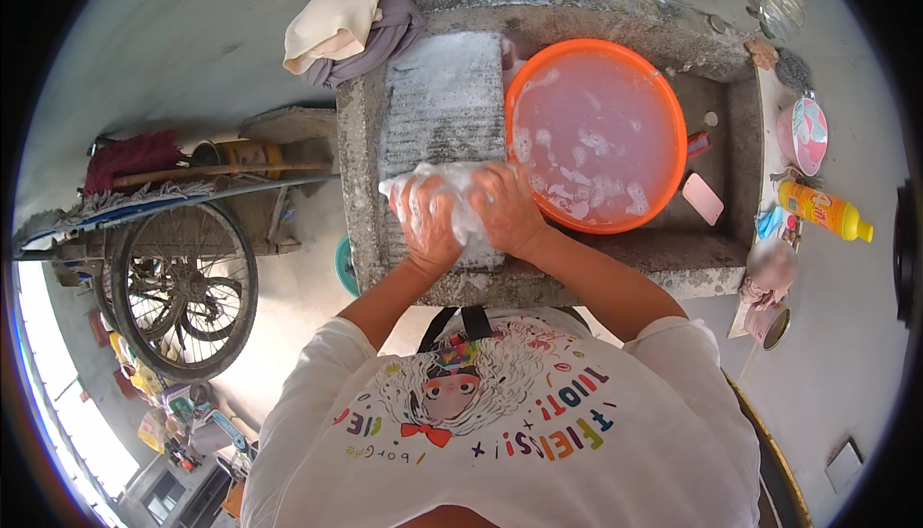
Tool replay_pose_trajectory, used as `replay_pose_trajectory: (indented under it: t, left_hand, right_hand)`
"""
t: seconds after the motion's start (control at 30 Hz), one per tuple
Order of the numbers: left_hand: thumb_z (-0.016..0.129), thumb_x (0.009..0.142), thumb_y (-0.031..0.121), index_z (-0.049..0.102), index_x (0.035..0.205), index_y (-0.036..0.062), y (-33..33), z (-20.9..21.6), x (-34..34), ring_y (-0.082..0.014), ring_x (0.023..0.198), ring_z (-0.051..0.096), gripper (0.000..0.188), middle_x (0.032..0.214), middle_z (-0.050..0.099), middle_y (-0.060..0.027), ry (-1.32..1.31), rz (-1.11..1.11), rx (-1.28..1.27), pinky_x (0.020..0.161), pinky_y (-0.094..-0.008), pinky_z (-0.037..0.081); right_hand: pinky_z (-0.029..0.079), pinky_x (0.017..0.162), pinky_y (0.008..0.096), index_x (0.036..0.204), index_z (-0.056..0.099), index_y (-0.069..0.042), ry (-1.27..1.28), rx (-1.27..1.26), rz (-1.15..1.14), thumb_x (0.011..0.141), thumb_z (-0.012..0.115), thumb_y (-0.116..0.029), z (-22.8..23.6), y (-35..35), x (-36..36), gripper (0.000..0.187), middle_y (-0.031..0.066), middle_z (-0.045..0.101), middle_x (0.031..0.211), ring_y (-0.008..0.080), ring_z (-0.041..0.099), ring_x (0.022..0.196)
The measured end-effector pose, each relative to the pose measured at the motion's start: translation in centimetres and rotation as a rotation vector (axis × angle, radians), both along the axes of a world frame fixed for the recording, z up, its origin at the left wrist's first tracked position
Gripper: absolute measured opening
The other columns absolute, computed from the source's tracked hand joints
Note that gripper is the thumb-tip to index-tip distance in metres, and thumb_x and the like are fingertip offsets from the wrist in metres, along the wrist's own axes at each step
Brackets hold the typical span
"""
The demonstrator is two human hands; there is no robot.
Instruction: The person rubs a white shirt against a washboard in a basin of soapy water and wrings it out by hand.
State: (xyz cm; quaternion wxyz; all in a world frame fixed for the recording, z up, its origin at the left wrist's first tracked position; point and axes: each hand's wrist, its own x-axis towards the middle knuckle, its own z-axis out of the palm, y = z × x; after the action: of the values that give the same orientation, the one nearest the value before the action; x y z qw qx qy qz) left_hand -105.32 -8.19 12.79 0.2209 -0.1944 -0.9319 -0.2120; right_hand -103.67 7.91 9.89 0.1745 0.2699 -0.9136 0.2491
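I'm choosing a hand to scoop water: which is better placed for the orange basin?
Probably the right hand: it's beside the orange plastic basin, while the left hand is farther away. Both grip the soapy white cloth.

Wet work at the rough grey concrete sink (360,153)

So the left hand (425,220) and right hand (504,209) are both on a sudsy white cloth (463,209), over the ridged grey washboard (442,124) by the sink's near left corner. Round orange plastic basin (606,229) of cloudy water sits just right. Flat pink rectangular thing (703,199) near the near right corner, bunched cream cloth (336,18) at the far left.
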Motion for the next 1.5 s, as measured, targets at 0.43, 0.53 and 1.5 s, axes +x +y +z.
replay_pose_trajectory:
  t: [0.43,0.53,1.5]
  left_hand:
    - [0.063,0.076,0.013,0.059,0.091,0.0066,-1.4,-1.0,-0.3,-0.0353,0.092,0.057,0.017,0.096,0.058,-0.0119,-0.162,-0.052,0.101,0.081,-0.0475,0.046]
    - [0.059,0.078,0.007,0.058,0.091,0.0063,-1.3,-3.2,-8.2,-0.0359,0.098,0.058,0.013,0.1,0.058,-0.0139,-0.228,0.149,-0.008,0.086,-0.0474,0.044]
    - [0.053,0.085,0.012,0.064,0.101,0.0089,-2.8,-5.6,-10.3,-0.0354,0.096,0.06,0.02,0.101,0.064,-0.0147,-0.299,0.17,-0.089,0.083,-0.0455,0.046]
  right_hand:
    - [0.035,0.097,0.0494,0.102,0.057,-0.005,-0.209,-0.181,-0.081,0.083,0.058,-0.017,0.6,-1.3,-0.1,0.022,0.0141,0.054,0.119,0.0333,0.048,0.113]
    - [0.033,0.098,0.0508,0.106,0.057,-0.006,-0.248,-0.128,-0.173,0.086,0.056,-0.019,-0.8,-2.5,-8.9,0.024,0.0137,0.053,0.124,0.0336,0.047,0.115]
    - [0.033,0.109,0.0521,0.119,0.054,-0.007,-0.194,-0.183,-0.175,0.085,0.059,-0.021,-2.9,-3.0,-11.0,0.037,0.0193,0.046,0.133,0.0422,0.037,0.131]
